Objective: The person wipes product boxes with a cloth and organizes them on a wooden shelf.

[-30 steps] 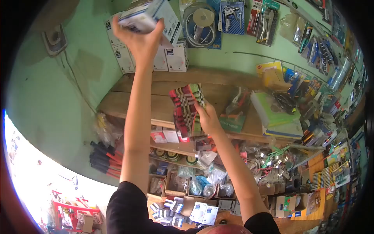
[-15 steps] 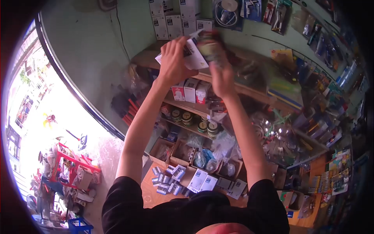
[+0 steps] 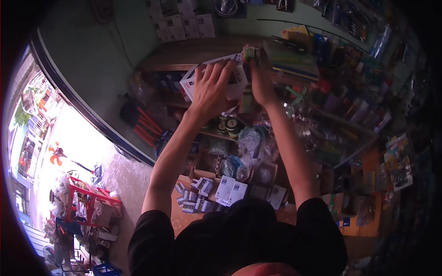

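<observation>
In front of the wooden shelves, my left hand (image 3: 212, 89) is closed over a white box (image 3: 188, 84) with dark print, its fingers spread across the top side. The box is tilted, and its right part reaches close to my right hand (image 3: 261, 85). That hand is wrapped around a green item with a reddish top (image 3: 251, 53), which looks like a small can or roll. Blur and the fingers hide its lower part. Below the hands, dark round tins with pale lids (image 3: 231, 123) stand stacked on a lower shelf.
Several white boxes (image 3: 175, 26) stand on the top shelf. Below are cartons with plastic bags (image 3: 251, 140) and small boxes (image 3: 202, 185) on a table. Orange-handled tools (image 3: 147, 124) lean at left, near a bright doorway. Packaged goods hang on the right wall.
The view has shifted and darkened. My left hand and the white box sit lower, with the box turned. The green item in my right hand has moved down and is less blurred.
</observation>
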Tool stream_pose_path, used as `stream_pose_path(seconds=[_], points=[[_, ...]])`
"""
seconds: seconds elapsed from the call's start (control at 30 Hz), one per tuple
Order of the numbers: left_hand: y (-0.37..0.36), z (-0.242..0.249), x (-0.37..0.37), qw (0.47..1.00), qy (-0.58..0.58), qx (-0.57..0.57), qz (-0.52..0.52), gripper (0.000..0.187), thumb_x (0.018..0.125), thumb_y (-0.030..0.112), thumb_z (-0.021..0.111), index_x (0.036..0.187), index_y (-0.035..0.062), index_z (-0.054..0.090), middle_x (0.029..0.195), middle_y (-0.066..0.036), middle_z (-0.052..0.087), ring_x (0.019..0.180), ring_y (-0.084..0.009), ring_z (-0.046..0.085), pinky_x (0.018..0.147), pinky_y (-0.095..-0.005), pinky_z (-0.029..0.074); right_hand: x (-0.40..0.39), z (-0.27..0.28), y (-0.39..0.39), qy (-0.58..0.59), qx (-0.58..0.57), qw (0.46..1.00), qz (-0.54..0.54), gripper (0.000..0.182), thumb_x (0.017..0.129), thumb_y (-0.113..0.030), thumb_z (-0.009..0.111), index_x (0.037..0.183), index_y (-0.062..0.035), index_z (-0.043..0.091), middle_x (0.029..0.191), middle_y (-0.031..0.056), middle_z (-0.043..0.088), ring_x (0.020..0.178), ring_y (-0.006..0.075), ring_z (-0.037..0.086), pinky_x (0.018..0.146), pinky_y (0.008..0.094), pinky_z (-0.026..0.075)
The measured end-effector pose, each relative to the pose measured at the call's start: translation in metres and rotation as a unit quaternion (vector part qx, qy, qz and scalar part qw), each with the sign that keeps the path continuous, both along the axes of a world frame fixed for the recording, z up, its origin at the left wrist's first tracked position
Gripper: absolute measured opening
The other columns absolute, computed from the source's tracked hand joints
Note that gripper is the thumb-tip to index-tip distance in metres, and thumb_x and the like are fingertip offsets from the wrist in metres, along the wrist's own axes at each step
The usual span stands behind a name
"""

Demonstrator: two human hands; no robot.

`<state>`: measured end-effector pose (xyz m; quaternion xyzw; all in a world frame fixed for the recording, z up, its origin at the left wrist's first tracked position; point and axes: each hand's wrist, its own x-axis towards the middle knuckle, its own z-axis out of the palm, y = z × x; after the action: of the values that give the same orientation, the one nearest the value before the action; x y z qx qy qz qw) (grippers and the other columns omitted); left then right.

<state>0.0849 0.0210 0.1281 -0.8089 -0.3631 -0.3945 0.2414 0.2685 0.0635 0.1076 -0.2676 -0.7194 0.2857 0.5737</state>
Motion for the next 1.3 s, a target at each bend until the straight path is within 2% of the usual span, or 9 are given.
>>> stream_pose_path(seconds=[0.23, 0.37, 0.5, 0.57, 0.7, 0.83, 0.9, 1.07, 1.3], points=[[-0.026, -0.013, 0.047, 0.991, 0.082, 0.102, 0.034, 0.106, 0.053, 0.029, 0.094, 0.147, 0.0073, 0.048, 0.142, -0.014, 0.055, 0.131, -0.0346, 0.052, 0.11, -0.0507, 0.034, 0.051, -0.026, -0.002, 0.02, 0.014, 0.998, -0.062, 0.052, 0.112, -0.038, 0.04, 0.141, 0.003, 0.054, 0.133, 0.0229, 0.065, 0.124, 0.0386, 0.063, 0.106, 0.0448, 0.049], [-0.046, 0.011, 0.05, 0.997, 0.001, -0.069, -0.032, 0.105, 0.06, 0.026, 0.092, 0.151, 0.0062, 0.044, 0.143, -0.016, 0.055, 0.133, -0.0324, 0.053, 0.112, -0.048, 0.038, 0.068, -0.011, -0.025, 0.421, -0.355, 0.769, 0.323, 0.05, 0.104, -0.054, 0.056, 0.12, -0.0083, 0.07, 0.111, 0.0113, 0.076, 0.093, 0.0254, 0.075, 0.086, 0.0358, 0.061], [-0.024, 0.006, 0.057, 0.737, -0.444, -0.331, -0.388, 0.101, 0.075, 0.021, 0.077, 0.161, -0.0005, 0.028, 0.14, -0.016, 0.057, 0.127, -0.0287, 0.059, 0.111, -0.0413, 0.046, 0.083, -0.097, 0.023, 0.425, -0.297, 0.696, 0.497, 0.05, 0.111, -0.046, 0.046, 0.133, -0.0054, 0.064, 0.127, 0.0195, 0.07, 0.112, 0.0284, 0.071, 0.099, 0.0449, 0.057], [-0.01, -0.005, 0.058, 0.648, -0.49, -0.405, -0.42, 0.101, 0.077, 0.023, 0.073, 0.163, -0.0003, 0.027, 0.144, -0.018, 0.055, 0.132, -0.0287, 0.056, 0.113, -0.0416, 0.043, 0.054, -0.07, -0.017, 0.112, 0.118, 0.976, -0.143, 0.053, 0.113, -0.047, 0.041, 0.136, -0.0035, 0.061, 0.13, 0.0203, 0.068, 0.115, 0.0285, 0.07, 0.096, 0.0458, 0.058], [-0.036, -0.024, 0.083, 0.778, -0.361, -0.378, -0.349, 0.112, 0.069, 0.027, 0.076, 0.165, -0.0003, 0.027, 0.156, -0.018, 0.047, 0.141, -0.0291, 0.048, 0.121, -0.0374, 0.031, 0.111, -0.045, -0.004, 0.36, -0.278, 0.772, 0.444, 0.069, 0.11, -0.06, 0.036, 0.138, -0.002, 0.06, 0.131, 0.0177, 0.068, 0.12, 0.0341, 0.066, 0.093, 0.045, 0.061], [-0.022, -0.018, 0.06, 0.473, -0.58, -0.436, -0.499, 0.062, 0.086, 0.031, 0.074, 0.133, -0.007, 0.058, 0.116, -0.019, 0.072, 0.104, -0.0288, 0.074, 0.092, -0.0387, 0.061, 0.085, -0.108, -0.038, -0.01, -0.071, 0.984, -0.163, 0.054, 0.109, -0.041, 0.055, 0.145, -0.0007, 0.055, 0.135, 0.0196, 0.064, 0.118, 0.0368, 0.066, 0.097, 0.0467, 0.055], [-0.01, -0.02, 0.048, 0.389, -0.566, -0.447, -0.573, 0.057, 0.092, 0.032, 0.071, 0.132, -0.007, 0.059, 0.113, -0.019, 0.072, 0.097, -0.0293, 0.075, 0.088, -0.0399, 0.064, 0.069, -0.104, -0.078, -0.058, 0.276, 0.919, -0.275, 0.047, 0.11, -0.029, 0.055, 0.146, 0.0025, 0.053, 0.133, 0.0172, 0.065, 0.117, 0.0339, 0.065, 0.102, 0.0431, 0.05], [0.001, -0.044, 0.063, 0.723, -0.51, -0.364, -0.29, 0.052, 0.111, 0.03, 0.055, 0.156, 0.0051, 0.047, 0.134, -0.007, 0.066, 0.114, -0.0117, 0.061, 0.091, -0.0295, 0.052, 0.079, -0.045, -0.108, 0.164, -0.061, 0.982, -0.064, 0.049, 0.109, -0.021, 0.056, 0.15, 0.005, 0.047, 0.136, 0.0138, 0.065, 0.124, 0.0179, 0.06, 0.108, 0.0334, 0.044], [-0.04, -0.091, 0.098, 0.735, -0.437, -0.406, -0.322, 0.089, 0.101, 0.037, 0.068, 0.167, 0.0008, 0.019, 0.151, -0.015, 0.048, 0.138, -0.0253, 0.049, 0.116, -0.0377, 0.038, 0.089, -0.058, -0.103, 0.151, -0.059, 0.987, -0.021, 0.039, 0.112, -0.027, 0.052, 0.136, 0.0022, 0.059, 0.126, 0.0085, 0.066, 0.117, 0.0165, 0.06, 0.106, 0.0313, 0.043]])
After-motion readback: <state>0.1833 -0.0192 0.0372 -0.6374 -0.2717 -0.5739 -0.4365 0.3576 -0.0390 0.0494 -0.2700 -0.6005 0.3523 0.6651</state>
